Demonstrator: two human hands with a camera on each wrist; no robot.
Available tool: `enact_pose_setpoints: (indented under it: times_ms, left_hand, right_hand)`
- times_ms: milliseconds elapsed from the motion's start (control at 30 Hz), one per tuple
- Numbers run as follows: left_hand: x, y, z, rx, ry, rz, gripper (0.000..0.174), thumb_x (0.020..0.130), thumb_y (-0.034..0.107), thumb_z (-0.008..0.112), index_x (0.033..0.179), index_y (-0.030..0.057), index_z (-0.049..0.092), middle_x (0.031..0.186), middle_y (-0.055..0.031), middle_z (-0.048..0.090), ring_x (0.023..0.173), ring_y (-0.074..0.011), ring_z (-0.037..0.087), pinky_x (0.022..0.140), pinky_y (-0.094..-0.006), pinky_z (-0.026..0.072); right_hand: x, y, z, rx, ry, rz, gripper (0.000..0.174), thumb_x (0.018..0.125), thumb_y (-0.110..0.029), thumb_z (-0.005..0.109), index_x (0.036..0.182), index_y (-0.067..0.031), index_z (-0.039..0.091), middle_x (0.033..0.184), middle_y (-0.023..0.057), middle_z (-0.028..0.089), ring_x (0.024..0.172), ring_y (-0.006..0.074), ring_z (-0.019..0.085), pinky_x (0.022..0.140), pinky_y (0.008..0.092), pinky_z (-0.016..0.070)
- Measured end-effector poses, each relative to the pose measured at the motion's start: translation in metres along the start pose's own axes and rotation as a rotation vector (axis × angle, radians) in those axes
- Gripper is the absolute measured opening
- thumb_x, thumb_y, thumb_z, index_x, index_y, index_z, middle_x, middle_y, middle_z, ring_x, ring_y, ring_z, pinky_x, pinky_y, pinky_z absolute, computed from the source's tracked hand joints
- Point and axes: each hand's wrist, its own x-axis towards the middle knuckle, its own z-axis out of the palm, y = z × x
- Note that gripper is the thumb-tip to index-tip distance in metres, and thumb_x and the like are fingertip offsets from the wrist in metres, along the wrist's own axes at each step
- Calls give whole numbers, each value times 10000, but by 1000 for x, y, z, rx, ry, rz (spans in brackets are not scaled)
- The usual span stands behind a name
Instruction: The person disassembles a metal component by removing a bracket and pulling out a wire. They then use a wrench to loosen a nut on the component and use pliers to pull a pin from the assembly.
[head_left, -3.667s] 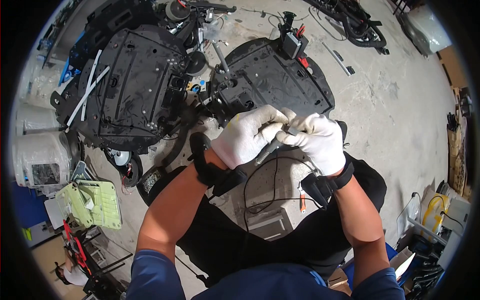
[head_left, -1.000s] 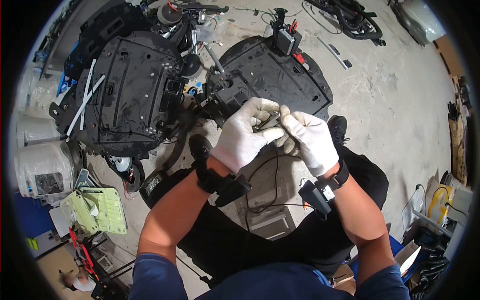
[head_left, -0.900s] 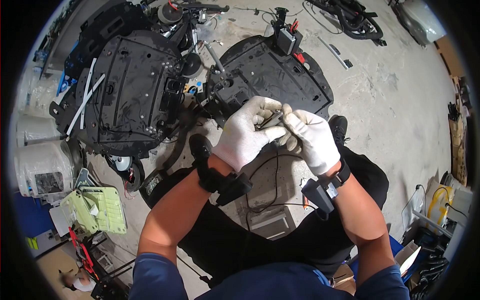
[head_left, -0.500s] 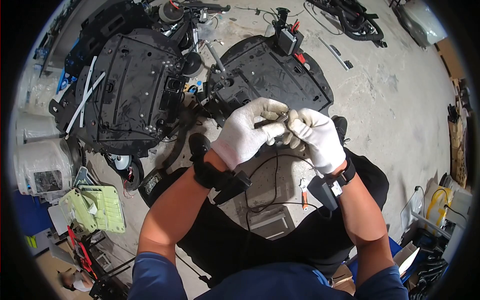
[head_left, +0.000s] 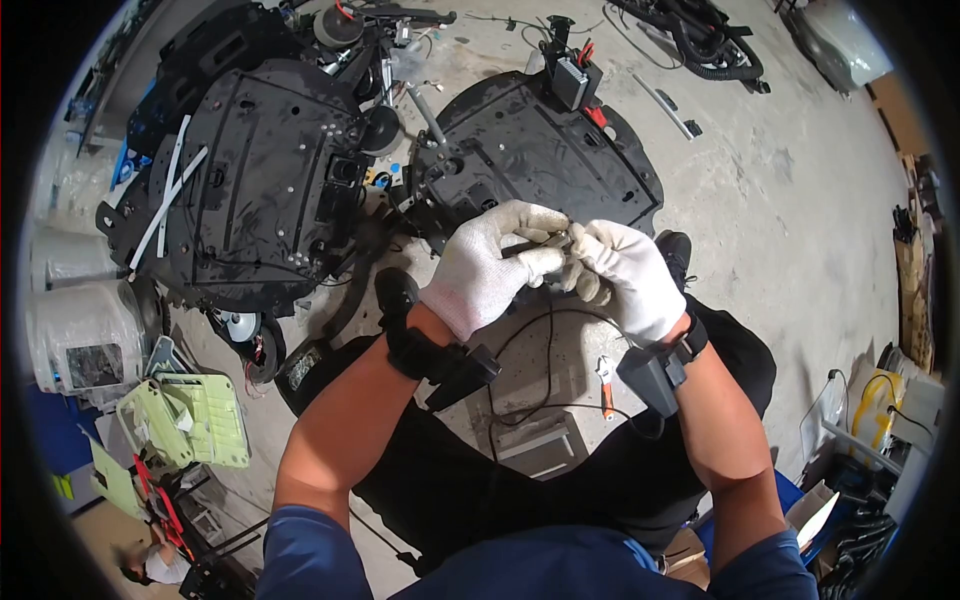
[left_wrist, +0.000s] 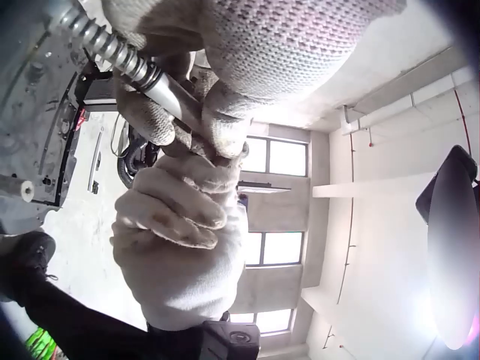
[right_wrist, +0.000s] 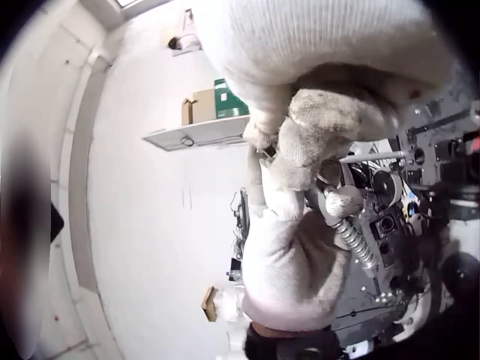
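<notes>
Both hands wear white knit gloves and meet in front of the body. My left hand (head_left: pixel 485 265) grips a metal rod with a coil spring (left_wrist: pixel 112 49) around it; the smooth part of the rod runs in between the fingers. At that rod's end my right hand (head_left: pixel 635 280) has its thumb and fingers curled in a pinch. A small dark bit (right_wrist: pixel 268 152) shows between its fingertips in the right wrist view. In the head view the fingers hide most of the rod. Below the hands, a black cable (head_left: pixel 549 350) loops over the floor.
Two black chassis plates, one left (head_left: pixel 270 190) and one ahead (head_left: pixel 540 150), lie on the concrete. Near my right knee is an orange-handled tool (head_left: pixel 606 388), beside a grey frame (head_left: pixel 540 447). Light green plastic pieces (head_left: pixel 200 420) and another person (head_left: pixel 160 560) are at the left.
The spring rod, earlier hanging below the hands in the head view, is now mostly behind the fingers. My right hand has shifted slightly right over the last second, uncovering the orange-handled tool.
</notes>
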Motion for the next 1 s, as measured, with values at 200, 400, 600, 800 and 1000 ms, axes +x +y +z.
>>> enact_pose_setpoints:
  times_ms: [200,400,600,800,1000]
  left_hand:
    - [1,-3,2,-31,19,33,210,787,-24,616,995,-15,587,894,-59,611,733,-85,560,633,-211,472]
    - [-1,-4,6,-126,20,39,209,786,-52,607,993,-26,585,868,-66,620,708,-77,567,609,-199,472]
    - [1,-5,3,-169,32,3,214,794,-57,594,1005,-28,576,884,-68,616,735,-78,567,601,-201,470]
    - [0,2,-3,60,80,165,269,825,-50,516,1092,-14,515,920,-77,602,769,-135,604,611,-225,477]
    - [1,-8,-5,-79,31,142,298,853,-33,493,1148,1,486,919,-89,592,788,-166,614,616,-241,484]
  right_hand:
    - [1,0,0,-109,-7,-78,200,870,-236,594,815,-44,602,664,37,620,538,72,537,495,189,405]
    - [1,9,5,-187,102,-235,163,860,-179,606,832,-18,612,657,38,613,560,76,551,512,198,427]
    - [3,10,12,-239,157,-342,165,861,-168,603,817,-9,618,646,28,608,555,73,551,514,196,431]
    - [-5,-13,12,-282,278,-189,348,888,-367,541,821,-30,603,645,15,606,533,60,529,496,189,415]
    - [-62,-66,0,-41,281,-470,494,918,-454,426,1040,1,575,718,48,611,545,51,526,492,170,388]
